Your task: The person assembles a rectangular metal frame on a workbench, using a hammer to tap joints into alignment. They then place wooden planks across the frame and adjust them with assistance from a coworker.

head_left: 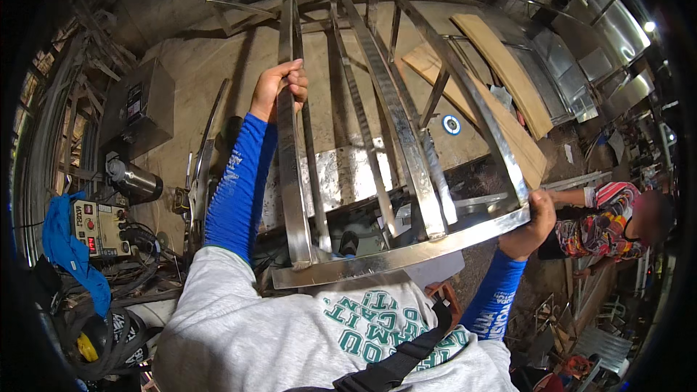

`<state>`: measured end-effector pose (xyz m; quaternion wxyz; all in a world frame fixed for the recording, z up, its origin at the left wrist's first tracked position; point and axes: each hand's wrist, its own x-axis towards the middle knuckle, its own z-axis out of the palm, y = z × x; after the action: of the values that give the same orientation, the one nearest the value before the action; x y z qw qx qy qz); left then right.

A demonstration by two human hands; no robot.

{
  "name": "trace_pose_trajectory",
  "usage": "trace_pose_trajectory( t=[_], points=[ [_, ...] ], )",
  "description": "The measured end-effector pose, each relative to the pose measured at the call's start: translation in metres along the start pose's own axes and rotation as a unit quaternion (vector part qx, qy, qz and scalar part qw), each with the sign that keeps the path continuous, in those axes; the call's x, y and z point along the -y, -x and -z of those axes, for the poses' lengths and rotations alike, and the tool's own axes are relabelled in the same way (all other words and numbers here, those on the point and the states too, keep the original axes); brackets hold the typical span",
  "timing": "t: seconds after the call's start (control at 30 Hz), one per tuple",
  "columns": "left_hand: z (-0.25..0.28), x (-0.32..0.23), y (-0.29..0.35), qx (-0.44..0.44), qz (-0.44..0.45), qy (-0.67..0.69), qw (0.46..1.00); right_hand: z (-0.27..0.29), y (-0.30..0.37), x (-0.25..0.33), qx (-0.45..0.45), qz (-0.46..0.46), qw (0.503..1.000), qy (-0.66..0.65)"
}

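A shiny metal frame [398, 127] of welded square tubes lies across the middle of the view, its near crossbar close to my chest and its far end over the workbench. My left hand [282, 87] is closed round the frame's left long tube, about midway along it. At the near right corner, my right hand [532, 226] grips the frame where the crossbar meets the right long tube; part of its fingers is hidden behind the metal. Blue sleeves cover both forearms.
Beneath the frame is a worn workbench [196, 65] with wooden planks [504, 72] and a blue-ringed disc [451, 125]. To the left stand a metal box [138, 110], a steel canister [134, 178] and a welding machine [102, 229]. Another person [602, 229] is at the right.
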<state>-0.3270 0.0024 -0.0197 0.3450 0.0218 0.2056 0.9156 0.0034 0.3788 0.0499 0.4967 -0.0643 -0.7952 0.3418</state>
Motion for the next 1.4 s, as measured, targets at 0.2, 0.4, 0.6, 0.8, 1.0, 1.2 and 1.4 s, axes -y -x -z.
trace_pose_trajectory(
  t=[0.2,0.4,0.6,0.8,1.0,1.2,1.4],
  points=[
    [0.044,0.034,0.038,0.048,-0.035,0.054,0.997,-0.009,-0.090,0.034,-0.004,-0.108,0.981,-0.158],
    [0.083,0.148,0.006,-0.169,-0.173,-0.024,0.970,0.001,-0.145,0.066,0.128,0.118,0.978,-0.115],
    [0.079,0.217,0.002,-0.364,-0.083,0.015,0.928,-0.022,-0.105,0.128,0.181,0.273,0.942,-0.066],
    [0.111,0.238,-0.010,-0.333,-0.041,0.060,0.940,-0.013,-0.100,0.135,0.210,0.284,0.932,-0.079],
    [0.130,0.180,0.025,-0.301,-0.106,-0.500,0.805,-0.005,-0.077,0.118,0.207,0.262,0.940,-0.077],
    [-0.040,0.093,0.048,-0.314,-0.086,-0.056,0.944,-0.002,-0.050,0.110,0.226,0.287,0.927,-0.088],
    [-0.042,0.102,0.054,-0.253,-0.140,-0.111,0.951,0.004,-0.021,0.098,0.263,0.264,0.924,-0.087]
  ],
)
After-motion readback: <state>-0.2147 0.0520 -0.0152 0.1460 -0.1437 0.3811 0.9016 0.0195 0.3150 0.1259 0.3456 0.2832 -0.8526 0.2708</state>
